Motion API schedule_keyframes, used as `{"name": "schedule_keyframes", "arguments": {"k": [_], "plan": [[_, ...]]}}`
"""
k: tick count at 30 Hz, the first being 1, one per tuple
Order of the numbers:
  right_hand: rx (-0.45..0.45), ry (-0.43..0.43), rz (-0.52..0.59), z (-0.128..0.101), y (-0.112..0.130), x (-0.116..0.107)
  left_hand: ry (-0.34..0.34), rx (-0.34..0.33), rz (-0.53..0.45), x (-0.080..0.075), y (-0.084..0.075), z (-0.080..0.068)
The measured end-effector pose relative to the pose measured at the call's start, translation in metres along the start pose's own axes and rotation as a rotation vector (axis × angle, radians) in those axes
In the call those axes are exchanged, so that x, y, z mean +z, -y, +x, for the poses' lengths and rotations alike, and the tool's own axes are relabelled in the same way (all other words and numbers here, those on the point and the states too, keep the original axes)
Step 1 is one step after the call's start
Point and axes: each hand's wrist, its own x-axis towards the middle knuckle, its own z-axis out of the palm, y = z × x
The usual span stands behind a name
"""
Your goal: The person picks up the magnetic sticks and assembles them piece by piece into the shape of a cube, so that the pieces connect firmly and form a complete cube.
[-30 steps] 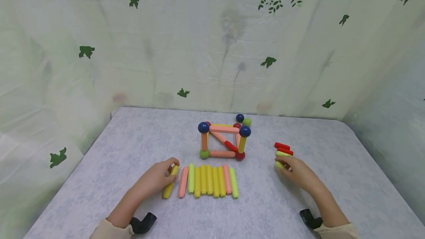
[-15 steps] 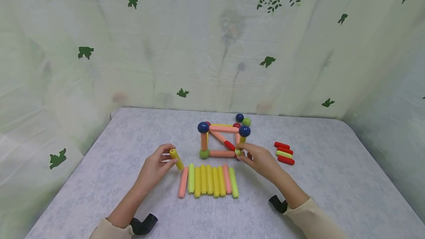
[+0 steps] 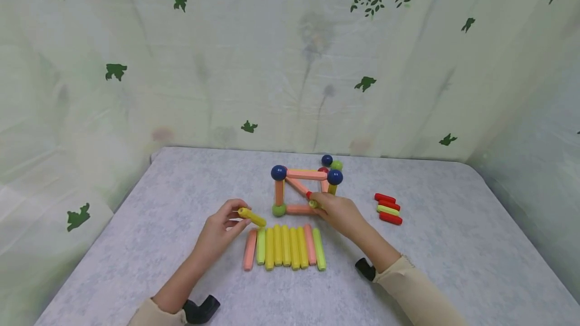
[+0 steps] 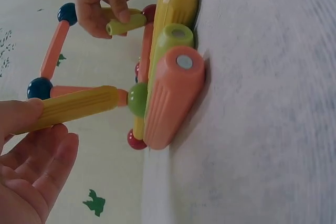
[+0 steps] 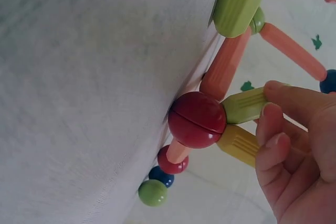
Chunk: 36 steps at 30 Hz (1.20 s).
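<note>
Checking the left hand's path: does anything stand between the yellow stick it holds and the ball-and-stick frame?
Nothing visible does. The left hand holds the yellow stick above the table, with bare surface between it and the frame. The right hand is at the frame's right corner.

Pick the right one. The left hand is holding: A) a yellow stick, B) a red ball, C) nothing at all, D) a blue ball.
A: the left hand pinches a yellow stick in its grip above the row of sticks lying on the table, while the right hand brings a light green stick to the red ball of the built frame.
</note>
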Motion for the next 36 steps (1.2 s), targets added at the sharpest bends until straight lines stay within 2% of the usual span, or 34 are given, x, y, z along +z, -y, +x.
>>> {"name": "schedule_keyframes", "arguments": {"k": [4,8,13,17,24,30,33,36], "plan": [[0.030,0.018,0.022,0.000,0.001,-0.001,0.013,0.030,-0.043,0.014,-0.010,0.007],[0.061,0.033,0.032,0.000,0.001,-0.001,0.009,0.062,-0.074,0.034,-0.018,0.020],[0.073,0.052,0.041,0.002,0.000,0.000,-0.023,0.093,-0.125,0.055,-0.022,0.037],[0.071,0.051,0.052,0.003,0.000,0.001,-0.038,0.108,-0.140,0.064,-0.024,0.044],[0.064,0.044,0.038,0.003,0.000,0.001,-0.034,0.101,-0.132,0.071,-0.024,0.048],[0.049,0.035,0.040,0.003,0.000,0.001,-0.022,0.164,-0.135,0.068,-0.026,0.047],[0.047,0.030,0.042,0.002,-0.001,0.001,0.012,0.204,-0.092,0.065,-0.029,0.046],[0.049,0.030,0.051,0.001,-0.001,0.001,0.040,0.215,-0.018,0.064,-0.030,0.046]]}}
